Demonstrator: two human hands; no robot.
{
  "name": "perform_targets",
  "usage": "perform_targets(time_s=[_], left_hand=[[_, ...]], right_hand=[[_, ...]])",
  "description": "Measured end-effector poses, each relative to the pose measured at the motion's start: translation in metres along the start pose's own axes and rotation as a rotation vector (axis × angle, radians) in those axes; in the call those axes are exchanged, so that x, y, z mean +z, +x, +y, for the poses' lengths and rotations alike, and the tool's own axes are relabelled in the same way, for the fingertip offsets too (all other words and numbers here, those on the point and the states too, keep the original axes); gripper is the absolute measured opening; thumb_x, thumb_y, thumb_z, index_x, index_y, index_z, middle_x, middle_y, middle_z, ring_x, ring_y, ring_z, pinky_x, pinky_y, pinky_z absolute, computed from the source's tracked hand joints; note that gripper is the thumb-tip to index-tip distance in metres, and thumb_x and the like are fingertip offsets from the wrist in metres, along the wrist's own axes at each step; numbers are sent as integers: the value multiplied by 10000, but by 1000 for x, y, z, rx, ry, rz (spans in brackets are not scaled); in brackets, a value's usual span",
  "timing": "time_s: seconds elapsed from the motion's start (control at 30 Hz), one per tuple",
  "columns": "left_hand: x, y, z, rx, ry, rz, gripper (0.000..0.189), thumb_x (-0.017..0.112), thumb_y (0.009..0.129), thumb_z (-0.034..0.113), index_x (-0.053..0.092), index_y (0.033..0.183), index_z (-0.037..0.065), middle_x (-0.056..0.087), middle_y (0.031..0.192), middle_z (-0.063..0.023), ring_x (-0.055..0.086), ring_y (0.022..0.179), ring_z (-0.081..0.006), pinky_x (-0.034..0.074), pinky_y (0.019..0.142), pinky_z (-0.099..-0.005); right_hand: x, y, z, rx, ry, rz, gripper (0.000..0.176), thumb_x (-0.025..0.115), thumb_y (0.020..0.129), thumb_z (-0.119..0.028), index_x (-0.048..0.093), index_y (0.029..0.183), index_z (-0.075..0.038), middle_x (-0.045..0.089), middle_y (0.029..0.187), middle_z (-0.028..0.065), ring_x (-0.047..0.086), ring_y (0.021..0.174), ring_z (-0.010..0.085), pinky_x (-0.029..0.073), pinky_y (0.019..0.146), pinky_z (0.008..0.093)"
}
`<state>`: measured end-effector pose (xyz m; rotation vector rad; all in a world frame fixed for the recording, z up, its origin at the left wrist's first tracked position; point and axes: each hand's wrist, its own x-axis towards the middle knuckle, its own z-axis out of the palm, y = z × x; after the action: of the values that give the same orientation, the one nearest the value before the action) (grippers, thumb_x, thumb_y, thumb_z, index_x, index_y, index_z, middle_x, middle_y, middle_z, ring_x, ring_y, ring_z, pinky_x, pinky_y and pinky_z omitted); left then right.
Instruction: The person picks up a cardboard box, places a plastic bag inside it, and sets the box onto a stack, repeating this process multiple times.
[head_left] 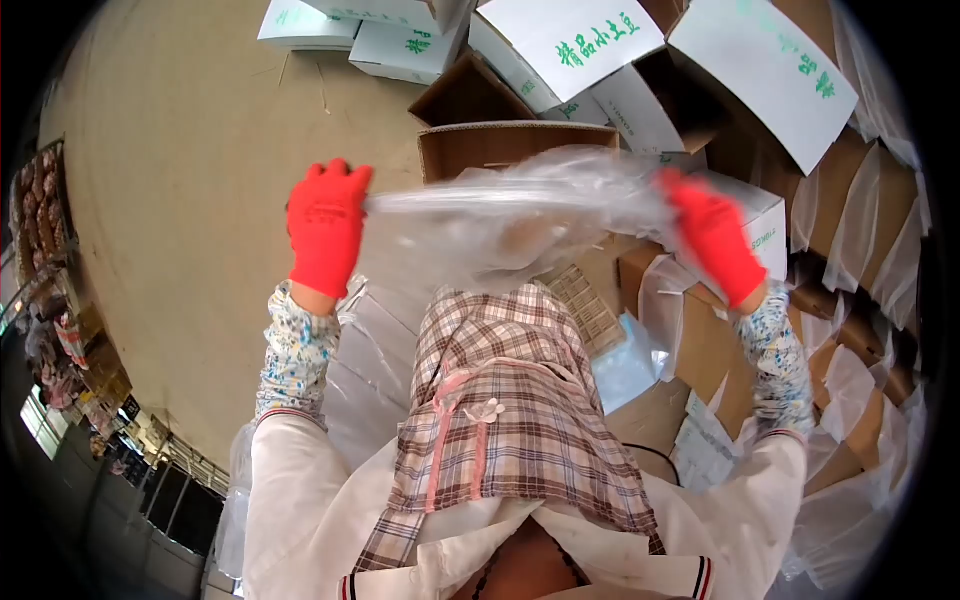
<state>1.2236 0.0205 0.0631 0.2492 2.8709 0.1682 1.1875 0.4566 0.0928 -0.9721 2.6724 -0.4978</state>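
A clear plastic bag (500, 205) is stretched sideways between my two red-gloved hands, above my lap. My left hand (328, 225) is closed on one end of its edge. At the other end, my right hand (712, 235) grips the plastic and is blurred by motion. Behind the bag stands an open cardboard box (515, 142), its lower part hidden by the plastic.
White boxes with green lettering (600, 40) are piled at the far side. Several brown boxes lined with clear plastic (860, 200) fill the right. A beige woven basket (585, 305) and light blue plastic (635, 365) lie by my knees. Bare floor (180, 200) stretches left.
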Motion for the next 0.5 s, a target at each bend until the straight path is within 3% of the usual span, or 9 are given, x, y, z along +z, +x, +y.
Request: perform_targets(time_s=[0.03,0.1,0.13,0.17,0.23,0.27,0.43,0.47,0.5], left_hand=[[16,-2,-16,-121,23,30,479,682,639,9,602,1094,136,605,981,-59,546,909,-291,476,771,-385],[52,-12,-43,-281,-80,132,407,653,680,35,613,1074,126,618,965,-78,560,901,-290,476,771,-376],[80,-20,-58,-414,-172,222,338,623,721,61,624,1055,115,631,949,-96,574,893,-289,476,771,-367],[136,-27,-81,-536,-512,276,210,585,809,117,626,1009,64,645,868,-80,604,801,-254,484,709,-356],[125,0,-71,-903,-1920,154,214,560,877,192,622,998,27,642,820,-60,612,726,-209,491,672,-342],[115,-1,-76,-597,-1892,436,281,528,915,258,618,1018,12,639,852,-65,616,715,-188,509,680,-334],[124,-62,12,-379,-779,334,364,508,847,121,563,1180,-17,637,1096,-184,611,1016,-306,467,884,-360],[163,-90,8,-364,-721,-42,393,545,780,92,577,1163,4,625,1098,-194,600,1017,-331,444,917,-374],[170,-106,23,-324,-708,-268,366,560,781,102,597,1141,44,627,1091,-176,597,999,-341,463,881,-387]], right_hand=[[-33,16,-10,247,-48,205,432,655,758,-160,560,1172,-78,600,984,143,620,807,318,497,729,365],[-34,-2,9,595,-278,151,408,561,781,-38,568,1177,-135,598,976,146,615,826,303,492,701,380],[-4,-31,28,478,-262,-11,413,563,774,-32,568,1174,-136,597,971,144,614,826,300,492,698,376],[19,-52,46,380,-233,-88,402,567,769,-28,570,1162,-115,600,966,138,619,814,288,491,691,372],[55,-72,71,273,-203,-157,392,571,764,-24,571,1150,-94,604,960,133,624,801,275,491,685,369],[67,-77,73,296,-169,-193,402,566,769,-46,560,1169,-85,595,999,154,608,856,288,477,734,374],[101,-117,61,441,15,-385,489,538,794,-160,506,1267,-41,550,1195,255,527,1128,351,408,980,400],[107,-111,63,574,-236,-1075,455,552,764,-115,547,1216,-59,588,1115,231,575,1045,351,453,927,389],[109,-98,60,558,-250,-1070,455,552,764,-115,547,1216,-59,588,1115,231,575,1045,351,453,927,389]])
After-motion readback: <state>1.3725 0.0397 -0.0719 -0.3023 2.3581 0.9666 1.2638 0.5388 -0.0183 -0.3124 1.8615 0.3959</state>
